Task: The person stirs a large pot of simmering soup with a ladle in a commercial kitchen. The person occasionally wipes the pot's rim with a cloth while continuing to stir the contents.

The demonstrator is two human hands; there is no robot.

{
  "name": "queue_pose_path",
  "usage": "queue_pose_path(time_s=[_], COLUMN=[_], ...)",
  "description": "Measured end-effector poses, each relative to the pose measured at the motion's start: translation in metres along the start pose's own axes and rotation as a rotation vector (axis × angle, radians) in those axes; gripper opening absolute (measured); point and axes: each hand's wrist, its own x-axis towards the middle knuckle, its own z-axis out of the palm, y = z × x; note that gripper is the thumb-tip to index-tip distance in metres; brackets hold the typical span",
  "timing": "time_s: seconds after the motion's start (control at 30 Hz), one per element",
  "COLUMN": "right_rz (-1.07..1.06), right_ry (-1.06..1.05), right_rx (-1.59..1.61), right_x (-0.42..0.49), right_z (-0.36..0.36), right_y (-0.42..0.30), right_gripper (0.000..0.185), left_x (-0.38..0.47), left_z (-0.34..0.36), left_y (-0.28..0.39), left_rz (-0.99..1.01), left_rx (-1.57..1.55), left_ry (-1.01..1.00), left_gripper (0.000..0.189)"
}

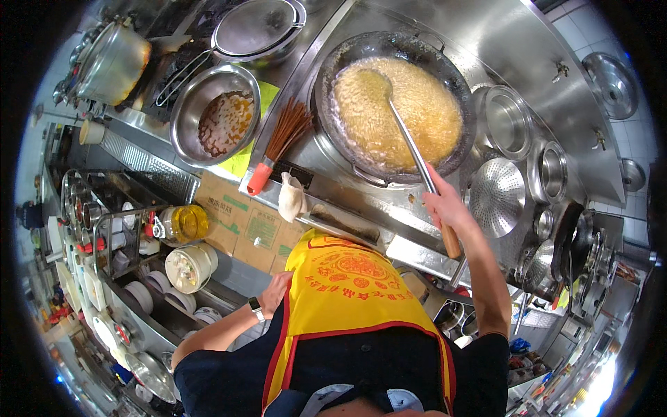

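Note:
My right hand [447, 202] is closed around the wooden-ended handle of a long metal ladle [411, 140]. The ladle's bowl dips into bubbling yellowish liquid [427, 114] in a large dark wok [333, 151], which is set in the steel stove. At my waist, my left hand [276, 293] rests against the side of my yellow apron [354, 286]; its fingers are partly hidden. A crumpled pale cloth [292, 198] lies on the stove's front edge. Left of the wok is a bamboo wok brush [284, 133] with a red handle.
A steel bowl [180, 125] of brown, foam-topped liquid stands left, below a fine-mesh strainer [255, 26]. A perforated skimmer [497, 198] and steel pots [508, 122] sit right of the wok. Flattened cardboard [245, 219] covers the floor, near a white bucket [208, 260] and an oil jug [187, 224].

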Motion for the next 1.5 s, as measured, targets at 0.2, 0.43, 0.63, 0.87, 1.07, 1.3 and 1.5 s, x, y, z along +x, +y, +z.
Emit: queue_pose_path(time_s=[0.2, 0.43, 0.63, 0.87, 1.07, 1.3, 1.5], right_rz=[0.031, 0.077, -0.024, -0.051, -0.195, -0.232, -0.118], right_ry=[-0.058, -0.052, 0.085, 0.226, 0.326, 0.369, 0.124], right_rx=[-0.033, -0.141, -0.696, -0.950, -0.925, -0.815, -0.103], right_x=[-0.053, -0.109, -0.137, -0.068, -0.005, 0.041, 0.035], right_z=[0.006, -0.017, -0.030, -0.014, -0.010, -0.013, -0.012], right_y=[0.003, 0.027, 0.037, 0.043, 0.039, 0.027, -0.001], right_gripper=[0.078, 0.078, 0.077, 0.075, 0.080, 0.079, 0.078], left_x=[0.010, 0.019, 0.022, 0.018, 0.008, -0.019, -0.023], left_z=[-0.004, -0.009, 0.002, 0.000, -0.004, 0.013, 0.015], left_y=[-0.008, -0.021, -0.060, -0.049, -0.021, -0.017, -0.015], left_rz=[0.143, 0.201, 0.211, 0.177, 0.101, -0.027, 0.024], left_rx=[0.086, 0.021, -0.014, 0.033, 0.047, 0.095, 0.164], left_ry=[-0.053, -0.141, -0.324, -0.307, -0.158, -0.033, 0.009], left_gripper=[0.049, 0.055, 0.057, 0.056, 0.048, 0.041, 0.040])
